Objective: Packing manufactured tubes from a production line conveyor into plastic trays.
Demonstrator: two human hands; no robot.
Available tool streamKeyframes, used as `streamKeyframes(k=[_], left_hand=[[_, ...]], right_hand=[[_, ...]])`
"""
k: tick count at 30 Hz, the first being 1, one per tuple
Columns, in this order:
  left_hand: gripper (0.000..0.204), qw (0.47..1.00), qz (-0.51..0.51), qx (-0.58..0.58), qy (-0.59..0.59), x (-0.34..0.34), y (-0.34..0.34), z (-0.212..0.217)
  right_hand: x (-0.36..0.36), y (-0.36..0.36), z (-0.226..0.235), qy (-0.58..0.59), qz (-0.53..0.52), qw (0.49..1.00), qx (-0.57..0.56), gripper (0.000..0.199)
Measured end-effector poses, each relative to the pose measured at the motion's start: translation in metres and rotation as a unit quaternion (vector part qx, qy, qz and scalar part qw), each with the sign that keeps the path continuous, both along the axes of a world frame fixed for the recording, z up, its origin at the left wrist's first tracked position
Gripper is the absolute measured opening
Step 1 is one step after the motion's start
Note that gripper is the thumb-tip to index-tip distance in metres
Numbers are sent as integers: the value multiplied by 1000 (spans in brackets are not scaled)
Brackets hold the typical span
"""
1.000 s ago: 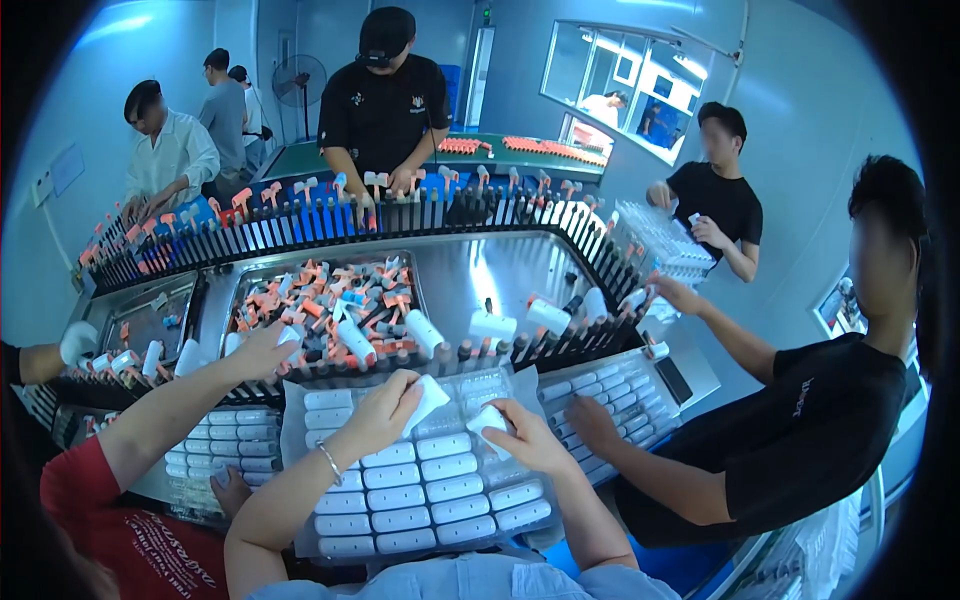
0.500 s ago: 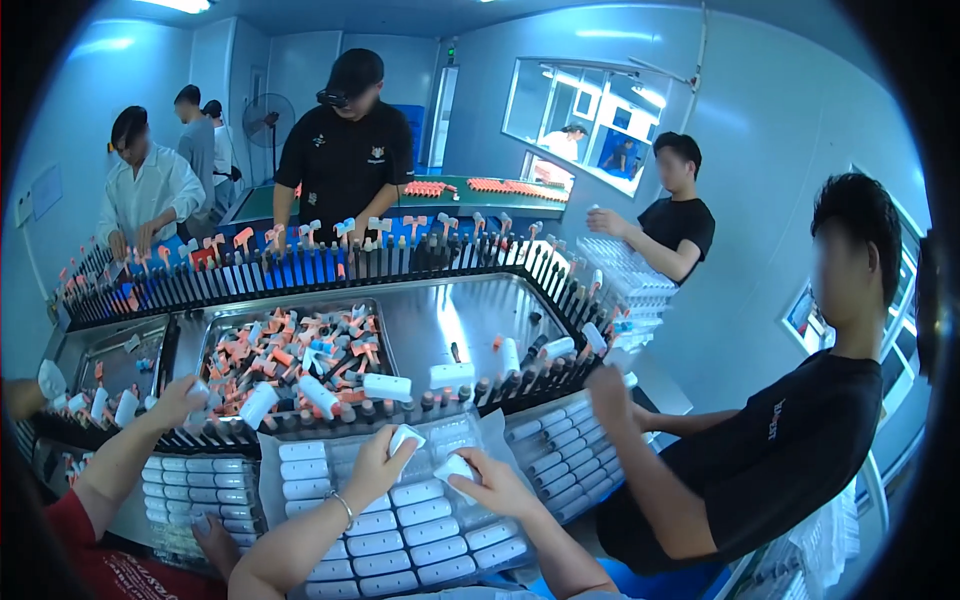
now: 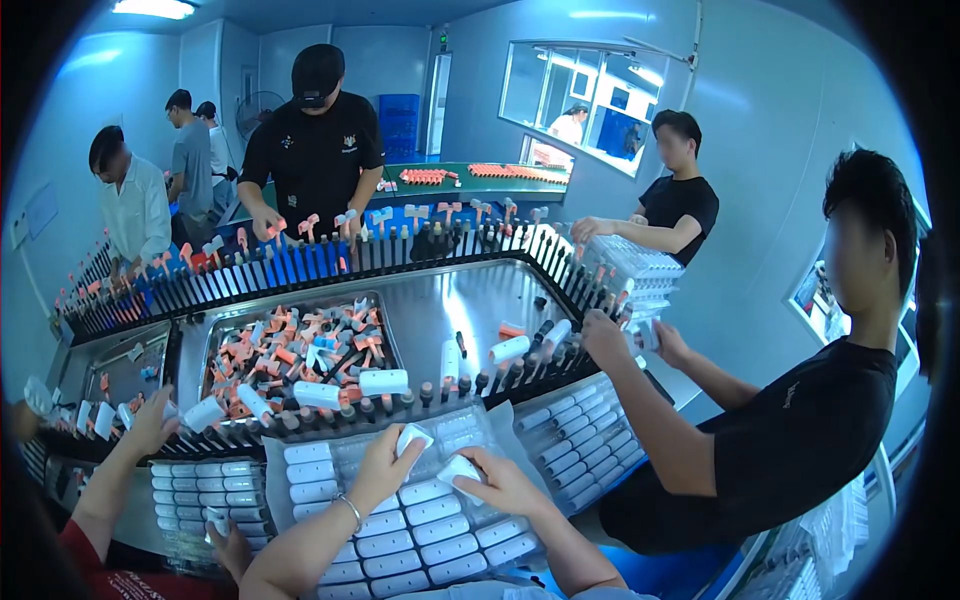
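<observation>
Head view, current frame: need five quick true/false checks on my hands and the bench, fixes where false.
1. The left hand holds a white piece. True.
2. The right hand is empty. False: it holds a second white piece.
3. The bracelet is on the right wrist. False: it is on the left one.
4. The clear tray below the hands has white casings set in rows. True.
5. The heap of small parts beyond the hands is all white. False: it is largely orange, with some black and blue parts.
</observation>
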State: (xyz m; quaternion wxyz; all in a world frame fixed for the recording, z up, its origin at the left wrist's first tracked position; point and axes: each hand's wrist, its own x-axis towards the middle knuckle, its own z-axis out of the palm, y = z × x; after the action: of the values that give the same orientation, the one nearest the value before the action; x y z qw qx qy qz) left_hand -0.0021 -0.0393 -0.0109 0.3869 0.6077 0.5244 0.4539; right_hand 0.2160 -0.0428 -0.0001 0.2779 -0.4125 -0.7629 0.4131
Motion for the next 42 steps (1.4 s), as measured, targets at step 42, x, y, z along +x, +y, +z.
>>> streamKeyframes(k=[42], left_hand=[[35,1000,-8,-5,13,-2,4,-7]], right_hand=[[1,0,7,16,17,999,-28,45]])
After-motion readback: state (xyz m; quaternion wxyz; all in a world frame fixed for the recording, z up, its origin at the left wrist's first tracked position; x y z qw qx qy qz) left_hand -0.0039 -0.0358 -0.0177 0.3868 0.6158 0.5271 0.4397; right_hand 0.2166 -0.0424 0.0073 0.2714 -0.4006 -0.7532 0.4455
